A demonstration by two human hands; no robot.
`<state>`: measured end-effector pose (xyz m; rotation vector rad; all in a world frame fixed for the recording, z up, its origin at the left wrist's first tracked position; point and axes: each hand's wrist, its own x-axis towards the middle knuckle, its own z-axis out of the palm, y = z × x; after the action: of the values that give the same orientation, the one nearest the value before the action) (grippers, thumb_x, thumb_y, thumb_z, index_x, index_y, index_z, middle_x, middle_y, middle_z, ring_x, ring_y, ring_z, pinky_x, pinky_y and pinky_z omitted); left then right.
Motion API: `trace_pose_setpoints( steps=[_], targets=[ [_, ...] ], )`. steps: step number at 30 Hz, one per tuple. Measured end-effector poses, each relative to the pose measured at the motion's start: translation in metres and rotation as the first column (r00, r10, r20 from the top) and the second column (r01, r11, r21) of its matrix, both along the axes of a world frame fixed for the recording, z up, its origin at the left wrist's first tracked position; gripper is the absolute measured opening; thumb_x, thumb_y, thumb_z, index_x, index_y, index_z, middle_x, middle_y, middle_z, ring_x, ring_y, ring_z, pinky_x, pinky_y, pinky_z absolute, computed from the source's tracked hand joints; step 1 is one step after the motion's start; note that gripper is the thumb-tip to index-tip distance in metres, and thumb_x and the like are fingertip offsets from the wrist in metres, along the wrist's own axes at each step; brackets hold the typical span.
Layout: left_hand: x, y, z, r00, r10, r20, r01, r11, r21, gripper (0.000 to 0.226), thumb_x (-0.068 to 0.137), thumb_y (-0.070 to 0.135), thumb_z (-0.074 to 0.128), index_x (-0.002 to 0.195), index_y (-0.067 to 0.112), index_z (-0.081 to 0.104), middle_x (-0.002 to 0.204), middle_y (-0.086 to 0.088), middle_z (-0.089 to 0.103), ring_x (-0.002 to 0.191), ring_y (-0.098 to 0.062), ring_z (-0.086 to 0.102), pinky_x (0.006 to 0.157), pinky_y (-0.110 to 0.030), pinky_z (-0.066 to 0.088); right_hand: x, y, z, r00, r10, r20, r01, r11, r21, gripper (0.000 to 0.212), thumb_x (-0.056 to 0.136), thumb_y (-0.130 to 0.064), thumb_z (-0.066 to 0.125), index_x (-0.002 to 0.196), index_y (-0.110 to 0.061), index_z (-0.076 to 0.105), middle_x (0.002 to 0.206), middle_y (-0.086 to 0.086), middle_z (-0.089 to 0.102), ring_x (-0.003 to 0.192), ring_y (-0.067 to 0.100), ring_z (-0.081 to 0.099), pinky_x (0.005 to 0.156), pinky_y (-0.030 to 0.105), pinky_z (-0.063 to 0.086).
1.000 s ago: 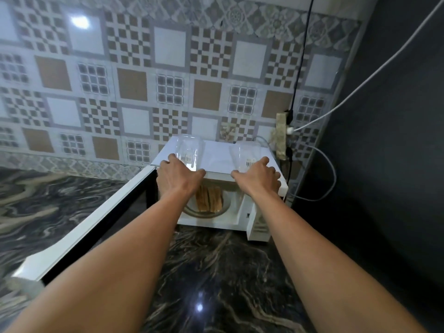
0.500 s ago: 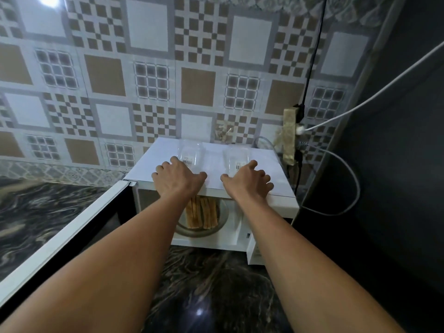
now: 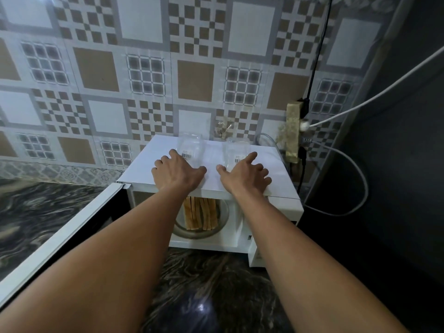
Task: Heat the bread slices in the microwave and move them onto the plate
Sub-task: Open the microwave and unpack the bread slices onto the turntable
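Marbled dark surface (image 3: 211, 280) below; white microwave door (image 3: 57, 239) swung open at left. Left hand (image 3: 177, 173) and right hand (image 3: 245, 177) spread flat on the microwave (image 3: 276, 164) top, holding nothing, touching two clear glasses (image 3: 191, 147). Bread slices (image 3: 200, 213) upright on the glass turntable (image 3: 222, 221) inside. Likely next: shut door, start heating. No plate visible.

Dark marbled countertop (image 3: 204, 280) (glossy) carries white microwave (image 3: 283, 203), door (image 3: 60, 239) open.

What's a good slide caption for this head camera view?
Both hands flat atop the open microwave, bread inside, two glasses on top.
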<state>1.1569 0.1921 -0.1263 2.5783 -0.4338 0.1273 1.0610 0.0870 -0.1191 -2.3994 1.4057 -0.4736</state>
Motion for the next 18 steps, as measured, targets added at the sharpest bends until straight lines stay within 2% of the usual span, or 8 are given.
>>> trace_pose_setpoints(
  steps=[3,6,10,13,18],
  targets=[
    [-0.003,0.006,0.002,1.0,-0.018,-0.024,0.017,1.0,-0.021,0.117,0.072,0.077,0.066,0.155,0.011,0.018,0.15,-0.02,0.042,0.14,-0.038,0.037,0.111,-0.05,0.033,-0.007,0.002,0.007,1.0,-0.003,-0.006,0.003,1.0,0.006,0.113,0.084,-0.076,0.05,0.157,-0.008,-0.001,0.149,0.025,0.035,0.134,0.041,0.033,0.106,0.052,0.029],
    [-0.007,0.023,0.005,0.999,-0.035,0.004,0.035,0.998,-0.056,0.125,0.07,0.085,0.06,0.159,0.013,0.008,0.153,-0.021,0.038,0.141,-0.038,0.035,0.112,-0.05,0.032,-0.013,0.01,0.012,1.0,-0.012,-0.009,0.012,1.0,-0.023,0.107,0.087,-0.073,0.048,0.158,-0.009,-0.001,0.154,0.027,0.025,0.14,0.043,0.025,0.108,0.056,0.027],
    [-0.009,0.06,0.01,0.993,-0.077,0.093,0.082,0.995,-0.054,0.114,0.078,0.084,0.049,0.158,0.013,0.012,0.148,-0.022,0.043,0.137,-0.039,0.039,0.109,-0.05,0.035,-0.021,0.034,0.018,1.0,0.002,0.001,-0.002,0.999,-0.037,0.097,0.091,-0.063,0.049,0.157,-0.01,0.001,0.157,0.028,0.017,0.142,0.043,0.02,0.11,0.06,0.025],
    [-0.012,0.093,0.015,0.981,-0.127,0.144,0.126,0.992,0.018,0.099,0.086,0.078,0.042,0.158,0.015,0.017,0.149,-0.023,0.043,0.135,-0.041,0.041,0.109,-0.052,0.036,-0.028,0.063,0.025,1.0,0.021,-0.007,-0.021,0.999,-0.037,0.093,0.093,-0.058,0.049,0.157,-0.011,0.001,0.159,0.027,0.013,0.144,0.044,0.016,0.111,0.062,0.022],
    [-0.012,0.157,0.023,0.954,-0.286,0.087,0.274,0.953,0.132,0.077,0.097,0.065,0.038,0.158,0.02,0.023,0.151,-0.021,0.04,0.135,-0.041,0.044,0.105,-0.052,0.04,-0.047,0.125,0.035,0.997,0.071,-0.024,-0.072,0.996,-0.047,0.086,0.097,-0.053,0.049,0.158,-0.012,0.004,0.162,0.025,0.006,0.149,0.043,0.006,0.116,0.064,0.012]
  ],
)
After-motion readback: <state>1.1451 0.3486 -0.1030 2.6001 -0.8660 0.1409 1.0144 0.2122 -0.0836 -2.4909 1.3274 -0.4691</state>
